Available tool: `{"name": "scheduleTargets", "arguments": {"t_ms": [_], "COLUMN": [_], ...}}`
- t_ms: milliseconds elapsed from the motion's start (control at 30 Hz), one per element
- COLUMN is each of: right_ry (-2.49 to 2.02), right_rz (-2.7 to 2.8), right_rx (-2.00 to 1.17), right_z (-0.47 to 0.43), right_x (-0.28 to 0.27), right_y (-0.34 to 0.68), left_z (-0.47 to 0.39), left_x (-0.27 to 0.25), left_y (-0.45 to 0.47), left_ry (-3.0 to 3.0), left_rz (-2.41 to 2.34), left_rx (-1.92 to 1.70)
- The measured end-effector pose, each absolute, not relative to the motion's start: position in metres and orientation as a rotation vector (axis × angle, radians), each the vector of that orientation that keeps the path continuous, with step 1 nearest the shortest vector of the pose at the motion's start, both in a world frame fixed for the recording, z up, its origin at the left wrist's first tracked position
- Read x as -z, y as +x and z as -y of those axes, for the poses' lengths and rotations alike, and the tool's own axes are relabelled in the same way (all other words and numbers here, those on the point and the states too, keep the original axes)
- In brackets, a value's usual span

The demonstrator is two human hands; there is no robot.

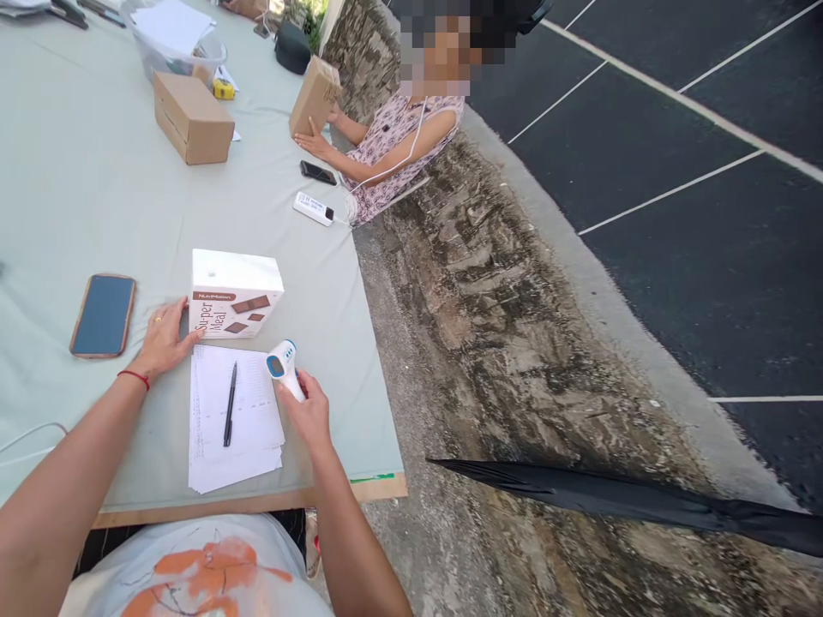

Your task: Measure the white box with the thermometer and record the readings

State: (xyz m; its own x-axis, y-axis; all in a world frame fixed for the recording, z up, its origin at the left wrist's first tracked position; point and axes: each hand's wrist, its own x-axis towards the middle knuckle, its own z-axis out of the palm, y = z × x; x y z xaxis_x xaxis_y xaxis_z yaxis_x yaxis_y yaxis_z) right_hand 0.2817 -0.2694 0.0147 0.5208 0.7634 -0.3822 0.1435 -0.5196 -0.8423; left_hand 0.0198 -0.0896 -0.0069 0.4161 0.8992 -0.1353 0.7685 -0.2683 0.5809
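My right hand grips the handle of a white infrared thermometer, its blue-edged screen end tilted up beside the papers. My left hand is against the lower left corner of a white meal-bar box, thumb at the front face and fingers along its left side. The box stands upright and shows "Su-per Meal" with brown bars. Just in front of it lies a stack of printed papers, with a black pen on top. Left of my left hand lies a phone.
Across the table, a person holds a brown carton. Another cardboard box sits near a plastic basin and yellow tape measure. A black phone and white device lie near the right edge.
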Motion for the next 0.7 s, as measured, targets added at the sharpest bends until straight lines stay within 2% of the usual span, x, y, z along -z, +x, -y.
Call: {"name": "scheduleTargets", "arguments": {"t_ms": [200,333,467,700], "right_ry": [-2.225,-2.047,-1.734,-2.028], "right_rz": [1.193,1.365,1.514,1.634], "right_rx": [-0.729,-0.416,-0.706,-0.990], "right_z": [0.300,0.297,0.280,0.242], "right_x": [0.019,0.008,0.001,0.006], "right_y": [0.291,0.278,0.251,0.216], "left_z": [0.094,0.119,0.154,0.177], "left_x": [0.007,0.004,-0.003,-0.005], "left_y": [0.021,0.018,0.014,0.016], "left_ry": [2.044,2.067,2.218,2.313], "left_rz": [-1.454,-1.573,-1.517,-1.489], "left_rx": [-0.271,-0.309,-0.374,-0.380]}}
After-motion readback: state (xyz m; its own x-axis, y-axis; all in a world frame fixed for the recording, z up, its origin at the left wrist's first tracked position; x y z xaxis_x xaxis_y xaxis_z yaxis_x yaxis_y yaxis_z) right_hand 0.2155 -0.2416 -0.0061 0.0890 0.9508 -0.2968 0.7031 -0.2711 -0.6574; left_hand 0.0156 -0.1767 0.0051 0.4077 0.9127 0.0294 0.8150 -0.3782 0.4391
